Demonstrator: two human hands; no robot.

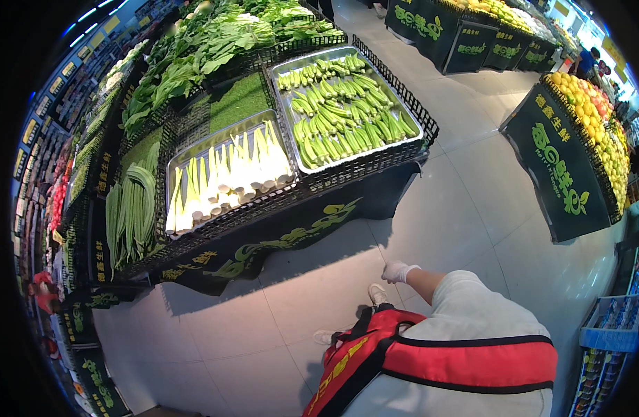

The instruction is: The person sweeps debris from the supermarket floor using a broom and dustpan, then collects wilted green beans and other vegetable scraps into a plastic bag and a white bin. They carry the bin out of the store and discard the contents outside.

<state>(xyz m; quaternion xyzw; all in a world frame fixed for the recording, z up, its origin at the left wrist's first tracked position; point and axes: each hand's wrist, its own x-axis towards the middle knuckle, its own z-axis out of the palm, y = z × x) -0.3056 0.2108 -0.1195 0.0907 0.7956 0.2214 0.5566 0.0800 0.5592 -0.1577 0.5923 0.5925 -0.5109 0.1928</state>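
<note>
My right hand (397, 272), in a white glove, hangs low above the tiled floor, apart from the vegetable stand. Whether its fingers are curled or apart is too small to tell, and nothing shows in it. My left hand is out of view. Before me, a metal tray (423, 136) holds rows of okra (345, 112). To its left, a second metal tray (169, 172) holds pale stalks with green tops (236, 167), likely water bamboo shoots. Both trays rest in black plastic crates (319, 182). Long green gourds (134, 213) lie further left.
Leafy greens (210, 52) are heaped behind the trays, beside a green mat (241, 101). A fruit stand (564, 161) is at right, near a blue-topped rack (611, 333). Shelves line the left. A person in blue (585, 61) is far off. I wear a red apron (470, 365).
</note>
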